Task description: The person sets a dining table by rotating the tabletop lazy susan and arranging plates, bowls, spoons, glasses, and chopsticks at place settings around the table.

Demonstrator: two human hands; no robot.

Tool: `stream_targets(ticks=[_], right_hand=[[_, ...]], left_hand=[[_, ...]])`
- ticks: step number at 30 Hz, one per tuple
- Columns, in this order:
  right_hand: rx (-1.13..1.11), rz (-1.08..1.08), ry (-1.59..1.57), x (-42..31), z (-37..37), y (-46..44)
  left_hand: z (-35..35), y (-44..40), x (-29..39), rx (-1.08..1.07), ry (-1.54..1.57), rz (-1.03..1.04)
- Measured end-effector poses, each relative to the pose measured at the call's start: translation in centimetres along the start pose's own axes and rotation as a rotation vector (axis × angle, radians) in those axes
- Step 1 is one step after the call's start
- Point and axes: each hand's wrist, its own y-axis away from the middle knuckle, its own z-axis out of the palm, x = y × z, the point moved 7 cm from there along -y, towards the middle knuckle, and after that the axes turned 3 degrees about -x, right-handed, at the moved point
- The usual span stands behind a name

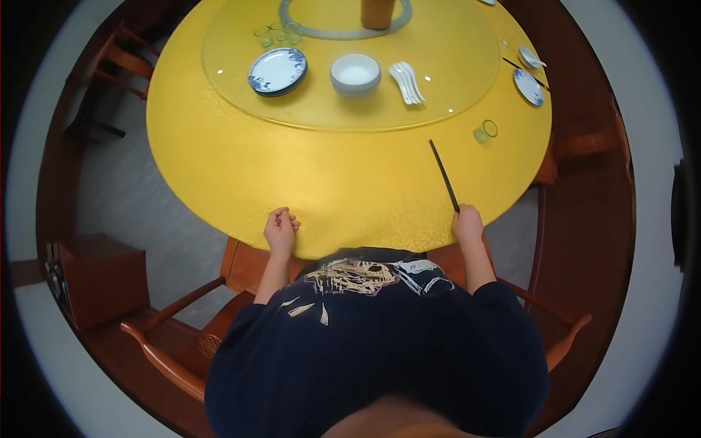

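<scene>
Head | left hand (280, 228) loosely curled | right hand (468, 223) grips chopsticks (444, 177)

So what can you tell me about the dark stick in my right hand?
The dark stick looks like one chopstick or a pair pressed together. It's thin and straight, its material unclear. Your right hand holds the near end; the rest slants forward and left over the yellow tablecloth, far tip left of a greenish glass.

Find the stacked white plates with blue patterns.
In the head view, the stacked blue-patterned white plates are on the left part of the clear glass turntable, between the small green glasses and the pale round bowls.
</scene>
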Motion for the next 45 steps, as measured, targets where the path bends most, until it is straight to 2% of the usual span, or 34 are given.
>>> stream_targets(ticks=[4,13,16,19,25,31,33,35,39,41,45], right_hand=[[-0.145,0.04,0.085,-1.6,-0.4,-1.9],[-0.72,0.04,0.162,-1.9,-0.9,-5.6],[-0.641,0.047,-0.231,-1.9,-2.4,-6.4],[-0.531,-0.045,-0.464,-3.1,-5.7,-9.1],[-0.149,-0.279,-0.819,-8.9,-17.5,-18.6],[0.348,-0.533,-0.756,-17.7,-31.9,-28.5],[0.487,-0.569,-0.72,-19.9,-35.1,-32.4],[0.666,-0.514,-0.615,-21.7,-37.2,-35.8],[0.747,-0.376,-0.633,-25.4,-37.7,-38.6],[0.709,-0.359,-0.561,-25.6,-35.4,-43.6],[0.598,-0.282,-0.541,-27.1,-34.5,-44.8]], left_hand=[[0.0,0.0,0.0,-0.003,0.015,0.016],[0.0,0.2,0.2,0.048,-0.006,0.028],[0.0,0.5,0.4,0.052,-0.008,0.025],[0.0,0.3,0.4,0.057,0.0,0.016],[0.0,0.5,0.4,0.1,-0.015,-0.001],[-0.2,1.0,0.3,0.222,-0.104,0.028],[-0.3,1.0,0.4,0.271,-0.152,0.064],[0.0,1.1,0.9,0.285,-0.18,0.06],[0.1,1.2,0.9,0.306,-0.216,0.017],[0.2,1.3,1.3,0.307,-0.236,0.007],[0.0,1.3,0.5,0.306,-0.232,0.011]])
